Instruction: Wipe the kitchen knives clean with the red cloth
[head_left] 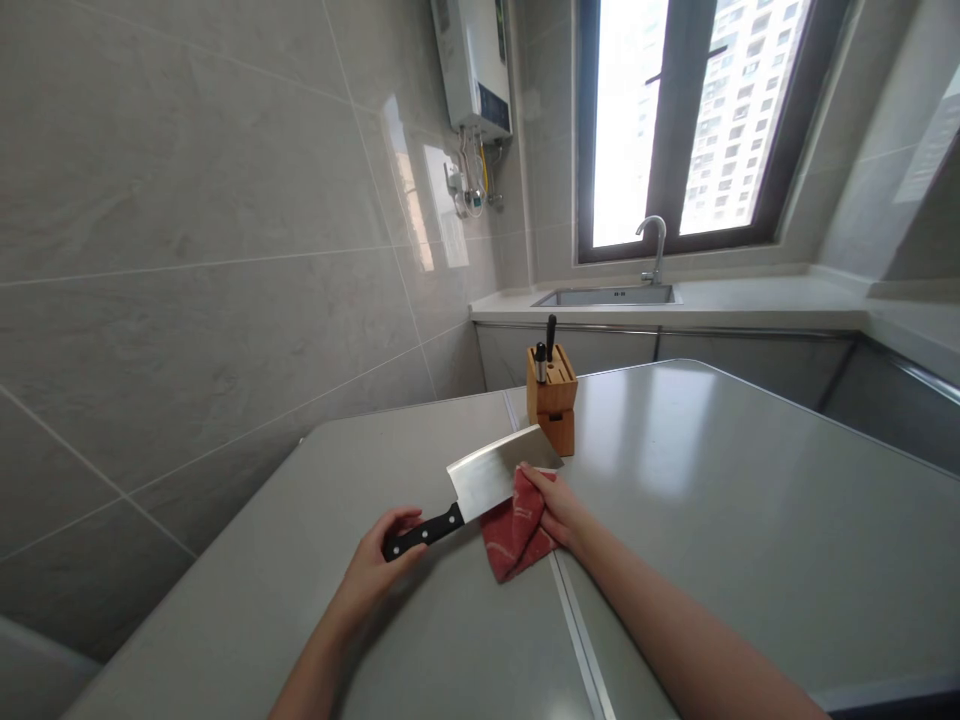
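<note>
We have a steel Chinese cleaver [487, 475] with a black riveted handle [420, 533] held across our front, between both hands. Our left hand [379, 565] is curled shut around the handle. Our right hand [547, 505] pinches a red patterned cloth [517, 530] onto the blade's far end, with the cloth hanging below it. All this sits over a grey stone counter [750, 520]. A bamboo knife block [551, 395] stands just past the blade. A stainless sink [607, 296] lies well behind.
</note>
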